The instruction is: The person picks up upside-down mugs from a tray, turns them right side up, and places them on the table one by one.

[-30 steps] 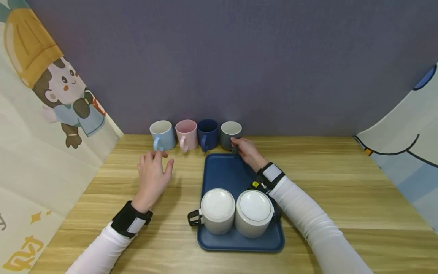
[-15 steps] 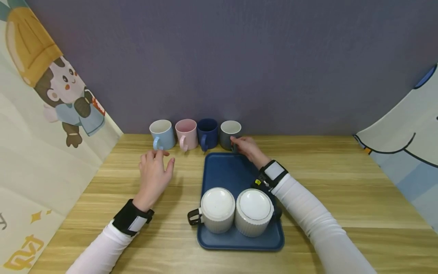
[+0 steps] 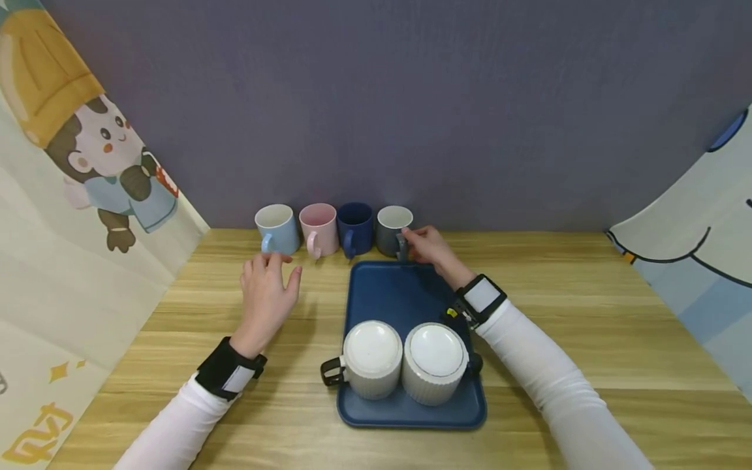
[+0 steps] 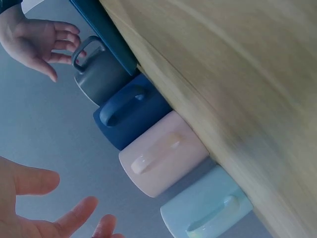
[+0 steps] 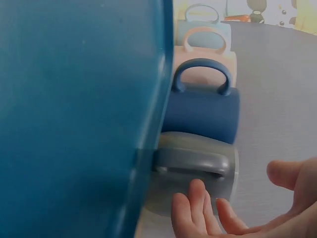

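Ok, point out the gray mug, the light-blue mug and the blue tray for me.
Gray mug (image 3: 388, 240): head view, outer wall.
Light-blue mug (image 4: 204, 202): left wrist view, side wall.
Blue tray (image 3: 382, 295): head view, bare floor.

Six mugs: at upper centre of the head view, one light-blue mug (image 3: 281, 236), one pink mug (image 3: 322, 236), one navy mug (image 3: 360, 236) and one gray mug (image 3: 388, 239); at lower centre, two ribbed mugs (image 3: 373, 375) (image 3: 433, 378). One blue tray (image 3: 384, 287), centre. One left hand (image 3: 267, 292), one right hand (image 3: 433, 249).
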A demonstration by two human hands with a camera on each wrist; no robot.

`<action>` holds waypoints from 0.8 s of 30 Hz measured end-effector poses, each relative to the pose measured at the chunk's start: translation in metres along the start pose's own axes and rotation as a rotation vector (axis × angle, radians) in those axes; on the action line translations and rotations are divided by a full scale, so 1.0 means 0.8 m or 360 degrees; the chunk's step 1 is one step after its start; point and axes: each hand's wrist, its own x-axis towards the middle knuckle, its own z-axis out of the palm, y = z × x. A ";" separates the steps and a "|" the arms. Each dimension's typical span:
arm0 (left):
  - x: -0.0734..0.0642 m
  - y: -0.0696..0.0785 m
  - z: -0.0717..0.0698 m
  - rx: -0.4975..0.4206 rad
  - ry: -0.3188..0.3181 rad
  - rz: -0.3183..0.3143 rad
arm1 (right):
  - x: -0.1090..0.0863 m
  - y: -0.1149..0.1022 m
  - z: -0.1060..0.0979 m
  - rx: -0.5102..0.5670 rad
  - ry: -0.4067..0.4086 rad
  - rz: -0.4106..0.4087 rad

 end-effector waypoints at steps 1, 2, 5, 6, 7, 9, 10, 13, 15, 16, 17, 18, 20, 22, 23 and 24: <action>0.001 0.000 0.000 -0.0004 -0.0001 0.0001 | -0.002 -0.002 -0.002 -0.0006 0.0019 -0.0020; 0.001 0.001 0.001 -0.0008 -0.0002 0.0002 | -0.005 -0.003 -0.004 -0.0012 0.0036 -0.0038; 0.004 0.001 0.001 -0.0014 0.0006 0.0005 | -0.012 -0.005 -0.009 -0.0024 0.0072 -0.0086; 0.004 0.001 0.002 -0.0015 0.0009 0.0005 | -0.015 -0.006 -0.011 -0.0039 0.0084 -0.0104; 0.004 0.001 0.002 -0.0014 0.0012 0.0006 | -0.018 -0.007 -0.013 -0.0062 0.0092 -0.0120; 0.005 0.002 0.002 -0.0013 0.0014 0.0006 | -0.023 -0.009 -0.017 -0.0083 0.0093 -0.0153; 0.005 0.002 0.002 -0.0012 0.0016 0.0008 | -0.026 -0.010 -0.019 -0.0097 0.0094 -0.0165; 0.005 0.002 0.001 -0.0012 0.0015 0.0011 | -0.033 -0.012 -0.025 -0.0120 0.0091 -0.0185; 0.006 0.002 0.001 -0.0014 0.0019 0.0011 | -0.037 -0.013 -0.027 -0.0122 0.0083 -0.0200; 0.006 0.002 0.001 -0.0015 0.0021 0.0010 | -0.039 -0.013 -0.028 -0.0124 0.0079 -0.0210; 0.006 0.002 0.001 -0.0017 0.0024 0.0011 | -0.041 -0.013 -0.029 -0.0123 0.0073 -0.0224; 0.006 0.002 0.001 -0.0018 0.0027 0.0011 | -0.043 -0.013 -0.030 -0.0130 0.0070 -0.0238; 0.007 0.003 0.001 -0.0018 0.0036 0.0017 | -0.047 -0.013 -0.031 -0.0135 0.0066 -0.0268; 0.008 0.003 0.002 -0.0018 0.0041 0.0022 | -0.052 -0.011 -0.032 -0.0151 0.0065 -0.0295; 0.009 0.004 0.002 -0.0018 0.0044 0.0025 | -0.055 -0.010 -0.032 -0.0150 0.0063 -0.0304; 0.009 0.004 0.002 -0.0017 0.0046 0.0027 | -0.057 -0.010 -0.032 -0.0154 0.0062 -0.0312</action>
